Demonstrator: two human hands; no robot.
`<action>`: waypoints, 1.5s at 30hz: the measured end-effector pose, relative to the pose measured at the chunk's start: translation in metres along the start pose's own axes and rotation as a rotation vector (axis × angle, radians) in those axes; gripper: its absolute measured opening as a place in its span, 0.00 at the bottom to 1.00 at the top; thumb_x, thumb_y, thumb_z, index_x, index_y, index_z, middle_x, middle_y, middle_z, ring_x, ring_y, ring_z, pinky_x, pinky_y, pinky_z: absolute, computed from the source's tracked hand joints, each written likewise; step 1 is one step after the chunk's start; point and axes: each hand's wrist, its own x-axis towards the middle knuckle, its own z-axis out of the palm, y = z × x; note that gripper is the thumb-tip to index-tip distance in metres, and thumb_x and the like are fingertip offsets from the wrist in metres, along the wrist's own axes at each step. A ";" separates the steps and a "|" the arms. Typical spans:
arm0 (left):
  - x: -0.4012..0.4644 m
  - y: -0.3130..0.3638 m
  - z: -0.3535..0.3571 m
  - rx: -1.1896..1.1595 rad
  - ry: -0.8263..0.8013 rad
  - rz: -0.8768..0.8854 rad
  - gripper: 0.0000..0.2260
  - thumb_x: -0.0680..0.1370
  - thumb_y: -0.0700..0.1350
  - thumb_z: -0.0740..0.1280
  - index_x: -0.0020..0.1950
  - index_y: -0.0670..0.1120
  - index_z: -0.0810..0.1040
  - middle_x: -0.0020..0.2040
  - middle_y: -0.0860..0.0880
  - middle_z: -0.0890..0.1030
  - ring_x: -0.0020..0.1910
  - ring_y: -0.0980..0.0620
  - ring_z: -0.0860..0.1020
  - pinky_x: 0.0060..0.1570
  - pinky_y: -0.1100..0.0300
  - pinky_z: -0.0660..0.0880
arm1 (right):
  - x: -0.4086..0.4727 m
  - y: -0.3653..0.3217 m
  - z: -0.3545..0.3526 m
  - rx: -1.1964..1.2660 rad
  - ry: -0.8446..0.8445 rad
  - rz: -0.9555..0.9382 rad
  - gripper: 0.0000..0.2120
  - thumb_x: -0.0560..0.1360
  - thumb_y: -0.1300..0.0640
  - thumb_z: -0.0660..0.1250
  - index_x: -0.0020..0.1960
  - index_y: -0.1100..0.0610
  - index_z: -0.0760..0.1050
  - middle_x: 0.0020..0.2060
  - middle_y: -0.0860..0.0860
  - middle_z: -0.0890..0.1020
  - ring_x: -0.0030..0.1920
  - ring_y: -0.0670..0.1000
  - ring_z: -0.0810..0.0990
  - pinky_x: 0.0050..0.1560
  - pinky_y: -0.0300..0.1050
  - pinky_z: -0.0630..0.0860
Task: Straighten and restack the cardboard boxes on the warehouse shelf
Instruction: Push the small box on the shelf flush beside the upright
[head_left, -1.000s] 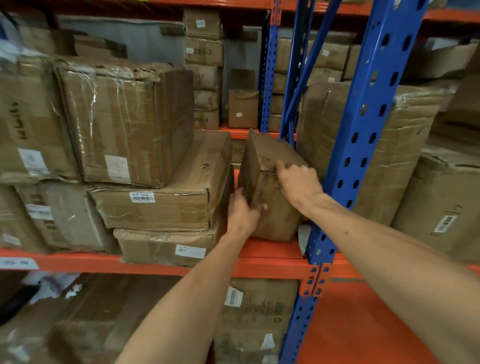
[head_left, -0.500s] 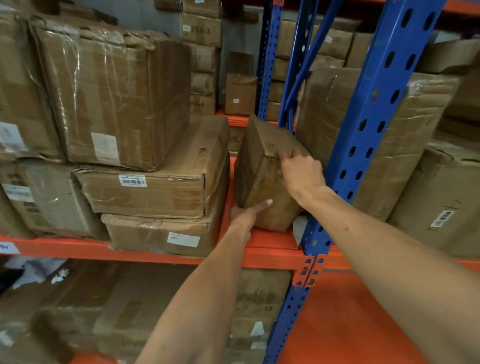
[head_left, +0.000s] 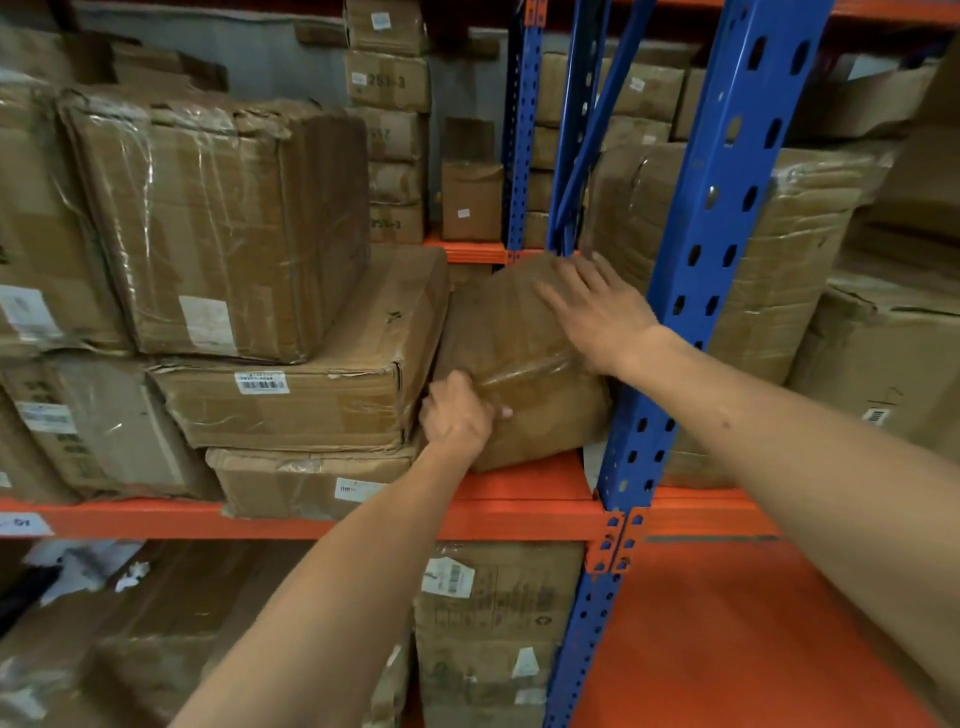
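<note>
I am working on a small taped box (head_left: 524, 364) that is sitting tilted on the orange shelf (head_left: 524, 480), its right side leaning toward the blue upright (head_left: 727, 249) at about three o'clock from it. My left hand (head_left: 460, 415) is gripping the box's lower left corner at roughly eight o'clock on the box, fingers curled round the edge and the thumb lying across the front face. My right hand (head_left: 602, 317) is resting flat on the box's upper right part, at about one o'clock, with the fingers straight and spread, pressing on the cardboard without clasping it.

At nine o'clock from the small box, and touching or just beside it, a flat box with a barcode label (head_left: 291, 395) is lying on top of another flat box (head_left: 306, 483). A big box wrapped in clear tape (head_left: 208, 223) is sitting on that stack, at about ten o'clock. Beyond the blue upright, at two o'clock, a large plastic-wrapped box (head_left: 800, 249) is standing in the next bay. At twelve o'clock, farther back, a column of small boxes (head_left: 389, 130) is standing on the far shelf. Below the orange shelf, at six o'clock, a printed box with white labels (head_left: 493, 613) is sitting on the lower level.
</note>
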 end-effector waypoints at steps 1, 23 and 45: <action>-0.002 0.000 0.000 0.058 0.014 0.049 0.26 0.68 0.54 0.79 0.63 0.48 0.79 0.59 0.39 0.79 0.61 0.37 0.77 0.57 0.49 0.74 | 0.001 0.005 0.006 0.048 -0.142 -0.037 0.42 0.74 0.50 0.72 0.80 0.55 0.52 0.76 0.63 0.57 0.75 0.64 0.59 0.74 0.58 0.60; 0.030 -0.007 -0.018 0.588 -0.209 0.531 0.17 0.81 0.41 0.63 0.70 0.47 0.75 0.64 0.39 0.77 0.64 0.39 0.75 0.63 0.52 0.72 | 0.019 -0.067 0.050 0.514 -0.591 0.327 0.51 0.62 0.28 0.73 0.75 0.55 0.63 0.71 0.58 0.69 0.71 0.64 0.66 0.68 0.63 0.66; -0.033 -0.020 -0.033 0.519 -0.186 0.504 0.12 0.80 0.42 0.64 0.62 0.43 0.80 0.60 0.39 0.78 0.60 0.39 0.77 0.58 0.51 0.74 | -0.041 -0.066 0.036 0.649 -0.509 0.068 0.26 0.83 0.49 0.59 0.79 0.43 0.57 0.70 0.60 0.67 0.67 0.63 0.70 0.64 0.52 0.69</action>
